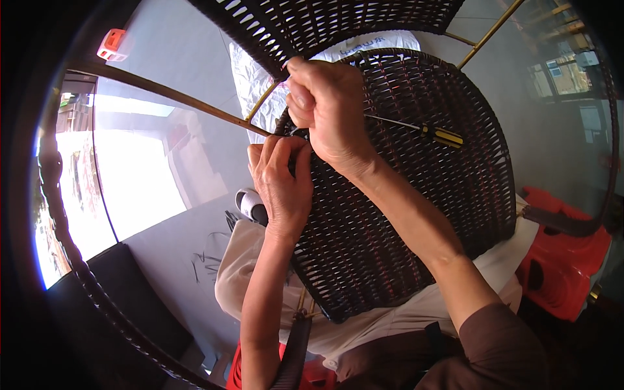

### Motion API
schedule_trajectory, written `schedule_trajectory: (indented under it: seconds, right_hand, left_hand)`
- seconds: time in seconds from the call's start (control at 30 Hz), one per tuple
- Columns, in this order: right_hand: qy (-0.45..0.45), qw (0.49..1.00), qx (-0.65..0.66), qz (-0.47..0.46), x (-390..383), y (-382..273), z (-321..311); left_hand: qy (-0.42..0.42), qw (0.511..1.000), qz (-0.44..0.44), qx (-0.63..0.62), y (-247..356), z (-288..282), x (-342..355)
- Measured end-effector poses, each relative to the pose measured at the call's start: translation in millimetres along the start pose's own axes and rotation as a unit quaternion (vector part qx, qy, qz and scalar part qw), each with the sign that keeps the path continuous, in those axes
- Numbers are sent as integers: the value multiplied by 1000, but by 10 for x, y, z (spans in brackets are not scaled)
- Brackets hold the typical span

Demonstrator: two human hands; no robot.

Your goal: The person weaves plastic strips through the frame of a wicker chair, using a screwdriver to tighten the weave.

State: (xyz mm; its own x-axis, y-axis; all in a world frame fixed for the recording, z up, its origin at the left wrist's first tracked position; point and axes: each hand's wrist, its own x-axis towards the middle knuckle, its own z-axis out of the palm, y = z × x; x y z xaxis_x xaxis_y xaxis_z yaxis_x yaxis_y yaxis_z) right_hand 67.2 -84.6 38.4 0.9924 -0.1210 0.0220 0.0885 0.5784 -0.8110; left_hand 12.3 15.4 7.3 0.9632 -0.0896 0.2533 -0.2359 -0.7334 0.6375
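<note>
A dark brown woven chair seat (403, 188) lies across my lap, with the woven backrest (338, 26) beyond it. At the seat's far left edge, my left hand (283, 179) is closed, its fingertips bent over the rim beside a brown metal rod of the frame (182, 99). Just above and to the right, my right hand (335, 107) makes a tight fist over the seat's edge. Whatever the fist holds is hidden inside the fingers. A screwdriver (443, 136) with a yellow and black handle rests on the weave, its shaft pointing toward my right wrist.
Crumpled white sheeting (250, 84) lies on the floor under the chair. Red plastic stools (562, 260) stand at the right and below me. Dark strand scraps (207, 263) and a shoe (250, 205) are at the left. A curved woven armrest (84, 276) sweeps round the left side.
</note>
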Motion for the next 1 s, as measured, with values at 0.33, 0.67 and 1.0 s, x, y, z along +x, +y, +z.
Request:
schedule_trajectory:
  seconds: [0.33,0.67,1.0]
  right_hand:
    - [24,999,45,1,87,-12,-92]
    - [-59,995,-78,-32,99,-99,-126]
    - [-131,988,-72,31,125,-170,-153]
  left_hand:
    - [-6,1000,8,-7,31,-25,9]
    - [43,999,2,-21,46,19,-13]
    - [101,990,85,42,-23,54,21]
